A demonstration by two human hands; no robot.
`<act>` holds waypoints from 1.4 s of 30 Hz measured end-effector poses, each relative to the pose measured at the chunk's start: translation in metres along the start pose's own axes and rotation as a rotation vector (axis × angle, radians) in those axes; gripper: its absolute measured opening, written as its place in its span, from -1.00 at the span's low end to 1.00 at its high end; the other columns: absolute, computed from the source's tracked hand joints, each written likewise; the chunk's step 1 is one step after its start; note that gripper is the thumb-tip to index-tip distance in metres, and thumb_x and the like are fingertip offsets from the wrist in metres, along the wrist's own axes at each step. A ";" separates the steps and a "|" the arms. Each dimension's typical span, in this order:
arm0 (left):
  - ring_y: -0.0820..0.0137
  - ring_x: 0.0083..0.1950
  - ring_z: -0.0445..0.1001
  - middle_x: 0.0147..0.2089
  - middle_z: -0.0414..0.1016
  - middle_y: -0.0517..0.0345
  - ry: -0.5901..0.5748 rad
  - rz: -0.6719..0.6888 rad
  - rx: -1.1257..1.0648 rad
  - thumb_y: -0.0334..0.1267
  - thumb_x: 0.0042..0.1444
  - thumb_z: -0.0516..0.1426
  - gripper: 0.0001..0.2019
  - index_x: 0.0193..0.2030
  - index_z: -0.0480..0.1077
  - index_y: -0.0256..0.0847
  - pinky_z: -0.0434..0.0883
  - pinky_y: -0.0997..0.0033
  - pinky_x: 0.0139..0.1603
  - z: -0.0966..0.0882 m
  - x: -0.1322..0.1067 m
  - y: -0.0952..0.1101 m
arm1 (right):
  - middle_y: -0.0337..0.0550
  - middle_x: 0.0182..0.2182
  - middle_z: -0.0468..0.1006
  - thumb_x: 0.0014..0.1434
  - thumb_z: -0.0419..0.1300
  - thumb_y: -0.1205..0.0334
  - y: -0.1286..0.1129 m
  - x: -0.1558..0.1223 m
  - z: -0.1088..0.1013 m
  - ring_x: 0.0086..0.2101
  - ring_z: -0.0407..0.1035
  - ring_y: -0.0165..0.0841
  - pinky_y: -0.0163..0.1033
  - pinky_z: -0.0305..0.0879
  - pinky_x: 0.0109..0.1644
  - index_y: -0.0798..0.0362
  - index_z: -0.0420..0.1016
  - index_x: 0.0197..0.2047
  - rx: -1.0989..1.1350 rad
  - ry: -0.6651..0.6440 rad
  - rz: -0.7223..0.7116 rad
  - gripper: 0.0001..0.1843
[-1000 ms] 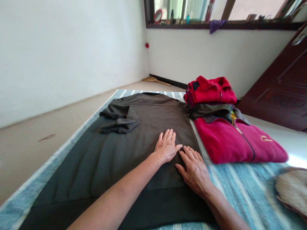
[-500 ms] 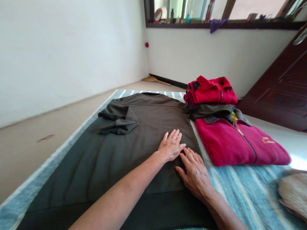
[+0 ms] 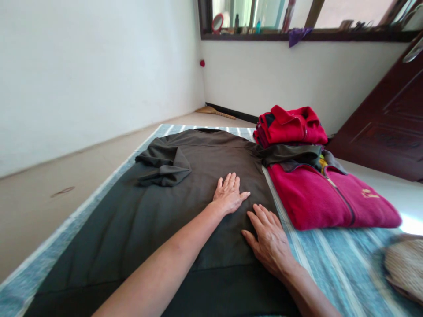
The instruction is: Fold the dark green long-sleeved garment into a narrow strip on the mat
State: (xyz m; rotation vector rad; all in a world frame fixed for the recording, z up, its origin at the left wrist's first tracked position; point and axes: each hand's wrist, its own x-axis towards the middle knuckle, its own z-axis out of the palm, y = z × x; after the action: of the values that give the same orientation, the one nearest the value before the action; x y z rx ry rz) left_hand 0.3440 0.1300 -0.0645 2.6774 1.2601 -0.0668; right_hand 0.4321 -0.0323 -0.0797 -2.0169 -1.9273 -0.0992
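Observation:
A dark grey-green long-sleeved shirt (image 3: 158, 220) lies spread out in front of me, its neck at the far end. Its left sleeve (image 3: 168, 165) is folded in over the body, while the right sleeve (image 3: 291, 155) reaches out across the clothes beside it. My left hand (image 3: 229, 194) rests flat on the middle of the shirt, fingers stretched out. Nearer to me, by the shirt's right edge, my right hand (image 3: 269, 235) also lies flat with spread fingers. Neither hand grips the cloth.
Right of the shirt lie a folded magenta zip jacket (image 3: 317, 198) and a stack of red clothes (image 3: 294, 125). A blue striped sheet (image 3: 343, 259) lies underneath. A beige knitted item (image 3: 405, 266) sits at the right edge. Beyond are a dark red door (image 3: 380, 119) and a window sill (image 3: 264, 37).
My left hand has slid a little left and away from me over the shirt, apart from my right hand. The right hand has hardly moved.

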 end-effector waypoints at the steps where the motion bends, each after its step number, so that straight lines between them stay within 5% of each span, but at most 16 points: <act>1: 0.22 0.46 -0.30 0.46 -0.25 -0.04 0.003 0.002 0.001 0.15 0.27 -0.23 -0.27 0.40 -0.09 -0.39 -0.22 0.02 0.40 0.000 0.001 0.000 | 0.07 0.18 0.34 0.21 0.12 0.15 0.000 0.000 0.000 0.20 0.15 -0.08 0.04 0.11 0.23 0.14 0.41 0.11 0.000 0.001 -0.001 -0.56; 10: 0.24 0.46 -0.36 0.46 -0.32 -0.04 -0.019 -0.056 -0.009 0.20 0.24 -0.25 -0.22 0.41 -0.14 -0.38 -0.23 0.03 0.40 -0.018 0.039 0.003 | 0.07 0.18 0.33 0.21 0.11 0.15 0.000 0.000 0.000 0.19 0.16 -0.07 0.05 0.12 0.22 0.14 0.41 0.12 -0.001 0.008 0.008 -0.56; 19: 0.22 0.46 -0.38 0.47 -0.32 -0.03 -0.024 -0.070 -0.017 0.27 0.20 -0.30 -0.16 0.41 -0.15 -0.38 -0.24 0.01 0.40 -0.009 0.051 -0.002 | 0.06 0.18 0.34 0.19 0.12 0.16 -0.001 0.001 0.000 0.19 0.16 -0.08 0.05 0.12 0.23 0.12 0.42 0.10 0.013 0.018 0.012 -0.57; 42: 0.22 0.46 -0.32 0.45 -0.26 -0.07 0.013 0.035 0.018 0.20 0.26 -0.25 -0.22 0.40 -0.10 -0.41 -0.21 0.03 0.40 -0.004 -0.012 0.005 | 0.07 0.19 0.33 0.21 0.11 0.14 -0.001 0.001 -0.001 0.19 0.16 -0.09 0.04 0.13 0.22 0.12 0.41 0.11 0.021 0.014 0.011 -0.57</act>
State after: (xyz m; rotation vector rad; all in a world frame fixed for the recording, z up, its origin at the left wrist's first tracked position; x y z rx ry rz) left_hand 0.3401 0.1182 -0.0579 2.7187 1.2225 -0.0560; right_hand 0.4316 -0.0314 -0.0785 -2.0074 -1.9011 -0.0902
